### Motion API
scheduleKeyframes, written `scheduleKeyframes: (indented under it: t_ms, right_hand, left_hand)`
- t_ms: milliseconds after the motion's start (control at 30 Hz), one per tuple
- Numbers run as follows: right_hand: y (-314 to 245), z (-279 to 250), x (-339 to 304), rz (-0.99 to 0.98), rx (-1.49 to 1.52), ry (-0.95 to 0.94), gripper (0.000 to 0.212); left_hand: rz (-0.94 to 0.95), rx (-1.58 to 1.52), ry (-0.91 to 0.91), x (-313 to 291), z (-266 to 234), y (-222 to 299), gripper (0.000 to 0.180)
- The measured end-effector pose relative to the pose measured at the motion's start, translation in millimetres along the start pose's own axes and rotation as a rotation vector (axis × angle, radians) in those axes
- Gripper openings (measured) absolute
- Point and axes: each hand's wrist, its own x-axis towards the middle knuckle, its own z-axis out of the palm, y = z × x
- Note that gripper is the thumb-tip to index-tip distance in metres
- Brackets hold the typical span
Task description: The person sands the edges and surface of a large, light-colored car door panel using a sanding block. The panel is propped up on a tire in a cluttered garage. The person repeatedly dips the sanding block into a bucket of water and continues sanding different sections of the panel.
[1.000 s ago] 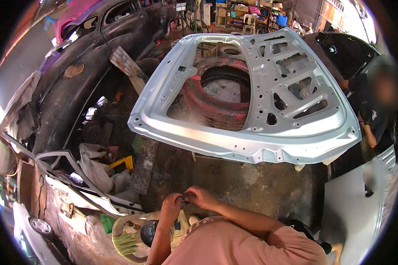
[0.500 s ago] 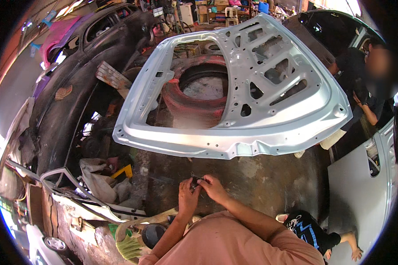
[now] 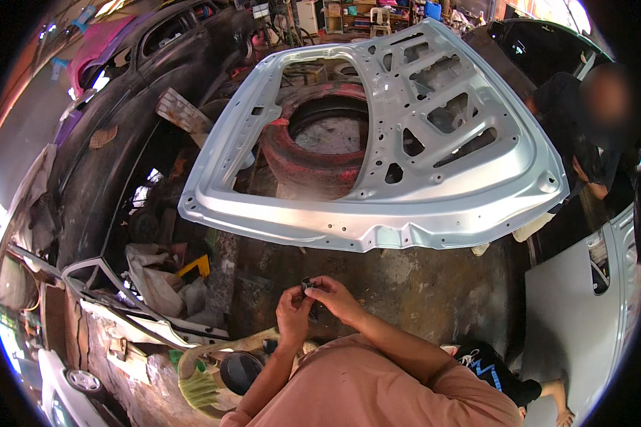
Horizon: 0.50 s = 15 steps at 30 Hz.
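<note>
Both of my hands meet in front of my body, just short of the near edge of a silver car tailgate panel (image 3: 434, 213). Between the fingertips is a small dark piece (image 3: 307, 285), too small to name. My left hand (image 3: 293, 310) has its fingers curled together at the piece. My right hand (image 3: 332, 299) pinches it from the other side with thumb and forefinger. Under the panel, a red-painted tyre (image 3: 292, 160) shows through the large window opening. The panel lies flat, apart from my hands.
A dark car body (image 3: 114, 142) runs along the left. A person (image 3: 580, 142) stands at the right edge of the panel. Another person in a black shirt (image 3: 495, 370) is low at the lower right, by a grey door panel (image 3: 563, 306). A white door frame (image 3: 142, 324) lies lower left.
My hands have shifted slightly left and up, still together on the small dark piece. The person at the right has leaned a little. The whole view has tilted slightly.
</note>
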Motion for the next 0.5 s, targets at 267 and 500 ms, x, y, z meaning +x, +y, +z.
scheduleKeyframes:
  t_ms: [267,500]
  right_hand:
    - [13.6,2.5,9.1,-0.071,-0.105,0.089,0.03]
    - [-3.8,-18.1,4.2,-0.036,-0.031,0.171,0.023]
  left_hand:
    - [0.038,0.209,-0.185,12.0,-29.5,1.8,0.036]
    - [0.524,0.801,-0.754,23.6,-129.5,172.2,0.045]
